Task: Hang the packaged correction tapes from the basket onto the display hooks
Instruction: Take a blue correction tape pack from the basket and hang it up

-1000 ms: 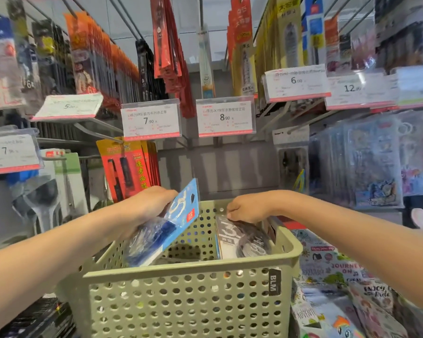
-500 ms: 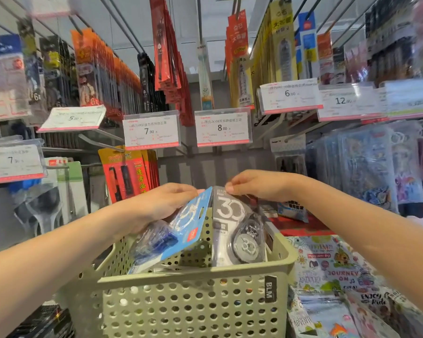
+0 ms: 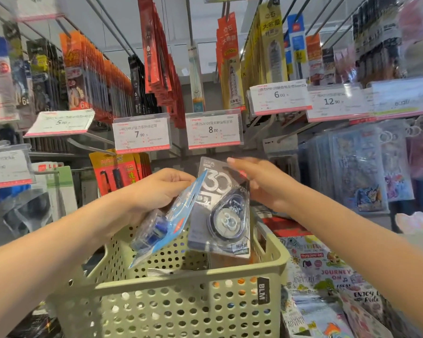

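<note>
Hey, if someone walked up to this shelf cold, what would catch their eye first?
Probably the two hands over the green basket at centre: the left hand grips a blue pack, the right hand holds a grey pack marked 30. Behind them hang white price tags and rows of orange and red packets.

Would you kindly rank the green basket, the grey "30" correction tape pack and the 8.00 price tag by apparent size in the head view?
1. Green basket, clearly largest, though nearest the camera.
2. Grey "30" correction tape pack.
3. 8.00 price tag, farther back, so its true size against the pack is unsure.
</note>
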